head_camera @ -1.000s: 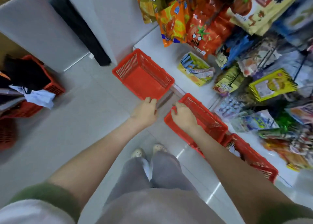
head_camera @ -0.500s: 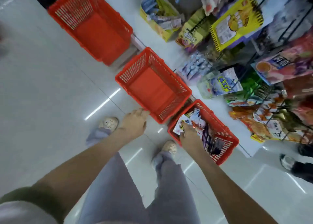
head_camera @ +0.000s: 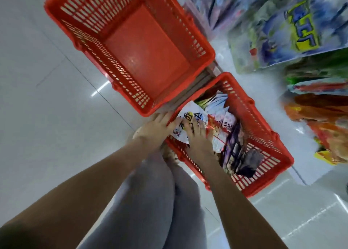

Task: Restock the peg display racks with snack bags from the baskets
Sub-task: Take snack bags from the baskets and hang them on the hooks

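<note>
Snack bags (head_camera: 227, 122) lie heaped in the nearer red basket (head_camera: 248, 105). We start at the fingers (head_camera: 196, 127) of our right hand (head_camera: 195, 138), which are spread and laid flat on the white bag (head_camera: 190, 114) topping the heap at the basket's near corner. They press on its face, and nothing shows them curled round it. Our left hand (head_camera: 154, 131) comes in just beside, its fingers (head_camera: 165, 117) reaching the basket's corner rim and the white bag's edge. Blur keeps us from telling whether they merely touch that edge or have pinched it.

We judge this to be the picking step: a bag is being chosen from the basket and nothing is lifted yet. The next move calls for a real hold on the white bag, probably with a thumb under the edge that juts over the rim. Then it needs a lift clear of the darker packets (head_camera: 243, 154) lying beside and beneath it, so that they do not drag out with it.

Outward from the hands, a second red basket (head_camera: 146, 50) stands corner to corner with the first, its slatted walls and bottom in full view. Both rest on the pale tiled floor (head_camera: 47, 98). To the right, hung packets (head_camera: 295, 26) on the display are blurred, and we cannot make out the pegs themselves. Our grey trouser legs (head_camera: 150, 192) fill the foreground.
</note>
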Available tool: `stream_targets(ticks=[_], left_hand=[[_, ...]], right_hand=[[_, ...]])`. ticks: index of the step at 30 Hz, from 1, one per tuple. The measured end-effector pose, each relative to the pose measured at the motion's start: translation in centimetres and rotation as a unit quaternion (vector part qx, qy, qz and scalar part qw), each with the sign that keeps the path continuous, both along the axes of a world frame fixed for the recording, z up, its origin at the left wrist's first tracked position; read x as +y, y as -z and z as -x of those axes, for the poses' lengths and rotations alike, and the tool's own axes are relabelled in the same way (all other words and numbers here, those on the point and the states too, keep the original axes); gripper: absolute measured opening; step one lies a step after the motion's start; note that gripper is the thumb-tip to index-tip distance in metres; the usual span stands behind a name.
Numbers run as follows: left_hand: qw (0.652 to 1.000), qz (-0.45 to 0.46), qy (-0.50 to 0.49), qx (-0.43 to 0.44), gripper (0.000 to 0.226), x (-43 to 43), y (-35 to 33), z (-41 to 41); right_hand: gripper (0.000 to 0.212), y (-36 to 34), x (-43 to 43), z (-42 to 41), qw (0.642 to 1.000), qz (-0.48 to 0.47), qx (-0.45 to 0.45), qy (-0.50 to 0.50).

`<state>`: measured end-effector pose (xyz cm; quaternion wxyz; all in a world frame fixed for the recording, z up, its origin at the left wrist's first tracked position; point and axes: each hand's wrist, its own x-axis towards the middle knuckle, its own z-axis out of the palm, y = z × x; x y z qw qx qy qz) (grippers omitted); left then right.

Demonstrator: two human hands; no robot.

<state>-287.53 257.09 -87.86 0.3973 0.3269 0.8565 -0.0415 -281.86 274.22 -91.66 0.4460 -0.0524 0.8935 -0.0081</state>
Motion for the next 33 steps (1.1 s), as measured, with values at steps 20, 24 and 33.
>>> stream_targets(ticks=[20,24,33], left_hand=[[0.999,-0.026,-0.039,-0.003,0.079,0.2,4.8,-2.3],[0.99,-0.093,-0.105,-0.021,0.092,0.1,0.5,-2.8],[0.908,-0.37,-0.104,0.167,0.026,-4.0,-23.3,3.1]], right_hand=[[0.067,5.1,2.2,-2.8,0.986,-0.003,0.167,0.001],[0.045,-1.1,4.6,-2.8,0.962,0.04,0.271,0.013],[0.051,-28.3,0.8,2.0,0.912,0.22,0.341,-0.062]])
